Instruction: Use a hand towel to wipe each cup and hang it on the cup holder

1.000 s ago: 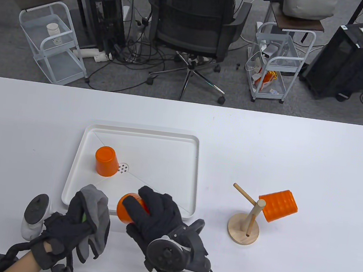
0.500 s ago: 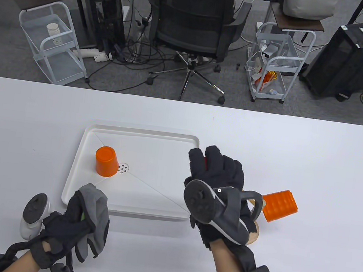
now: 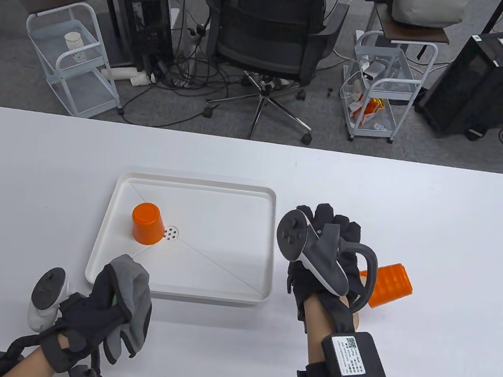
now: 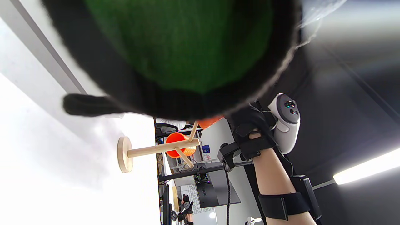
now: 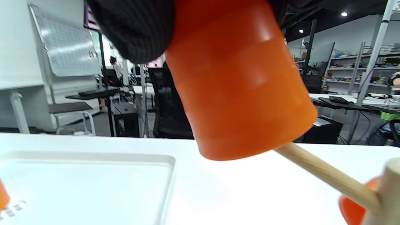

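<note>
My right hand (image 3: pixel 326 221) hangs over the wooden cup holder (image 4: pixel 156 150) and hides most of it in the table view. It grips a smooth orange cup (image 5: pixel 240 93), tilted, with its mouth at the tip of one sloping peg (image 5: pixel 325 176). A ribbed orange cup (image 3: pixel 390 284) hangs on the opposite peg. Upside down in the white tray (image 3: pixel 197 183) stands a third orange cup (image 3: pixel 147 223). Near the table's front left, my left hand (image 3: pixel 97 307) holds the bunched grey hand towel (image 3: pixel 136 286).
The tray has a small drain (image 3: pixel 171 232) beside the standing cup. Beyond the far table edge are an office chair (image 3: pixel 271 26), two white trolleys and computer towers on the floor.
My right hand lifted the smooth cup from the tray's front edge and carried it right and back to the holder's peg. The left hand and towel stayed put.
</note>
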The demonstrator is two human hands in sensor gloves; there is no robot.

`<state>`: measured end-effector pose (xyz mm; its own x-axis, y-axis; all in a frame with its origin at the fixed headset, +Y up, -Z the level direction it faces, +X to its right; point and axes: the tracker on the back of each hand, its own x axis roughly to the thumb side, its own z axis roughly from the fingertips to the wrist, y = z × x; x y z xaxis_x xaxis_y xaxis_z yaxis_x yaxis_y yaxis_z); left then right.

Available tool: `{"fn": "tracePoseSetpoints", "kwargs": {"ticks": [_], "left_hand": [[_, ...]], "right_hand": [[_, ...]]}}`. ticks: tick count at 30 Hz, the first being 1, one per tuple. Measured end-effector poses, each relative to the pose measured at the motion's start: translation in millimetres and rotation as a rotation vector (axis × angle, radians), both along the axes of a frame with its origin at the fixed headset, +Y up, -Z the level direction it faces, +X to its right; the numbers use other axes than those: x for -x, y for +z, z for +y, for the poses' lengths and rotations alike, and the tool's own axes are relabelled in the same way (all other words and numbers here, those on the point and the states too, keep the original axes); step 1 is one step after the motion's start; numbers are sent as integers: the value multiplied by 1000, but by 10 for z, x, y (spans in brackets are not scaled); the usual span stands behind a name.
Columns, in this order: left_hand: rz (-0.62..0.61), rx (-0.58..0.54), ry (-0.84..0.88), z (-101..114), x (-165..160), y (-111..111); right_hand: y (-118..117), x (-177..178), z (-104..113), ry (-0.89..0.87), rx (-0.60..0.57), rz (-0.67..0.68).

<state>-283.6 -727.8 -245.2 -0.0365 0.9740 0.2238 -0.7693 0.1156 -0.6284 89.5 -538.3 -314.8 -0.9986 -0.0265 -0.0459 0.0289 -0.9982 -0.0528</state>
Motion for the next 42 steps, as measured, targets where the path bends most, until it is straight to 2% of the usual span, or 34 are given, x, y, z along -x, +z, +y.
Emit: {"fn": "tracePoseSetpoints", "kwargs": {"ticks": [16, 28, 36, 39, 42], "left_hand": [[-9, -3, -4, 0, -7, -2], [-11, 0, -5, -4, -13, 0], [-16, 1, -4, -7, -16, 1], [-16, -1, -7, -8, -17, 2], [-20, -5, -12, -9, -24, 8]], "right_hand": [[-229, -14, -315, 149, 192, -113], [-316, 47, -584, 264, 261, -120], [-321, 66, -560, 242, 254, -123], [-318, 162, -505, 211, 228, -80], [-310, 338, -431, 132, 172, 24]]}}
